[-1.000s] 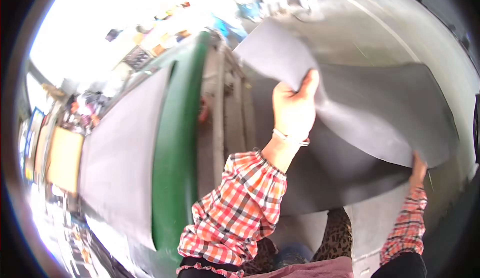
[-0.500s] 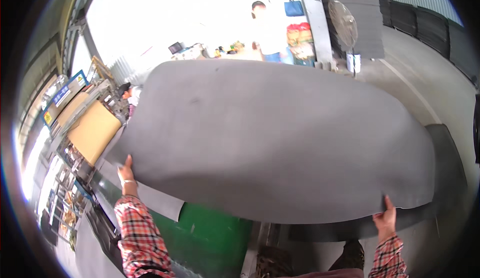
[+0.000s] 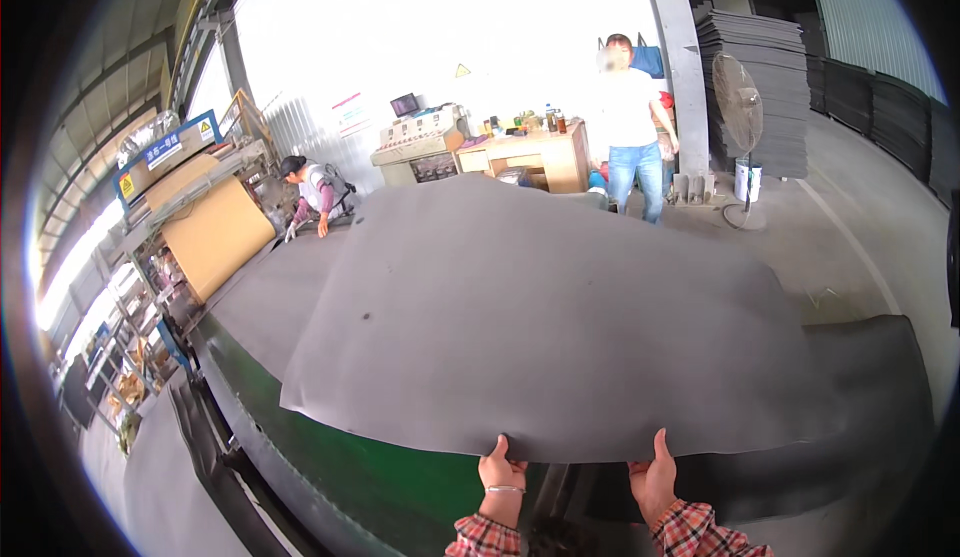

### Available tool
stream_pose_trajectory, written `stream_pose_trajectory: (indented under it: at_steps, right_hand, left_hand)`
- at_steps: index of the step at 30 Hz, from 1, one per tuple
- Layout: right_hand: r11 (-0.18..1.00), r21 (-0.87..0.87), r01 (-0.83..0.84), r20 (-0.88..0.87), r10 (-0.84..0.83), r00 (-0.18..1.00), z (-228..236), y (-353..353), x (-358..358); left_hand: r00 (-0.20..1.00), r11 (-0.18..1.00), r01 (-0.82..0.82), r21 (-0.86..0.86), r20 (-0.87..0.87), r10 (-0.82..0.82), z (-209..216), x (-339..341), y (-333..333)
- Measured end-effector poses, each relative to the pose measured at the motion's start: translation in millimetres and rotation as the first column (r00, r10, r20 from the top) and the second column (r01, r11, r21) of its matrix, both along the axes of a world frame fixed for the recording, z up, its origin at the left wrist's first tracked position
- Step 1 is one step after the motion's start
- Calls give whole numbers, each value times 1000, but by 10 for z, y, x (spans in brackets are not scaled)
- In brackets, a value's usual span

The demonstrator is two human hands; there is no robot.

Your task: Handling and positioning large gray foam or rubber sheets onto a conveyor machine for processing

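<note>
A large, flexible dark-grey sheet (image 3: 560, 317) fills the middle of the view, slightly wavy, with small dark marks on its left part. My left hand (image 3: 502, 477) grips its near edge, thumb on top and fingers underneath. A short way to the right, my right hand (image 3: 653, 479) pinches the same edge in the same manner. Under the left part of the sheet runs a green machine bed (image 3: 350, 472). Another grey sheet (image 3: 265, 302) lies on that bed farther left.
More dark sheets (image 3: 870, 367) lie low at the right. A person (image 3: 318, 195) bends over the bed's far end beside a tan roll (image 3: 220, 237). Another person (image 3: 635, 127) stands near a wooden desk (image 3: 560, 157). A floor fan (image 3: 738, 107) stands before stacked sheets (image 3: 765, 87).
Both hands have moved inward along the near edge and now sit close together. The sheet has come lower and its far side no longer hides the desk. The view has shifted left.
</note>
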State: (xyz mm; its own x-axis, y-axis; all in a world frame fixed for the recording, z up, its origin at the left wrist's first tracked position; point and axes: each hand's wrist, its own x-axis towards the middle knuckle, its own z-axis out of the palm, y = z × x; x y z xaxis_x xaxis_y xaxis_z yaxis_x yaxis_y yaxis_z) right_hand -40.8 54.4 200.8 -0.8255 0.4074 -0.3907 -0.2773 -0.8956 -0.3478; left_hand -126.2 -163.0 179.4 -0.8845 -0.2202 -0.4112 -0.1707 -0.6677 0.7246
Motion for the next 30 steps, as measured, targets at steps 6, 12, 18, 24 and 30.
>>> stream_pose_trajectory:
  at_steps: [6, 12, 18, 24, 30]
  right_hand:
    - [989, -81, -124, 49, 128, 991, -628, 40, 18]
    - [952, -294, 86, 115, -54, 992, -1320, 848, 409]
    - [981, -164, 107, 161, -81, 984, -1883, 1839, 648]
    - [998, 55, -19, 191, 8, 982, -1606, 1953, 41]
    - [918, -268, -293, 495, 392, 775, -1628, 1883, -192]
  left_hand:
    - [982, 994, -111, -15, 149, 112, -412, -236, -162]
    - [966, 984, -166, -69, 189, 176, -428, -314, -332]
    - [948, 967, -219, -130, 208, 242, -472, -404, -711]
    - [913, 904, -387, -183, 65, 404, -632, -456, -1202]
    - [845, 814, -532, -234, -86, 528, -582, -271, -1490]
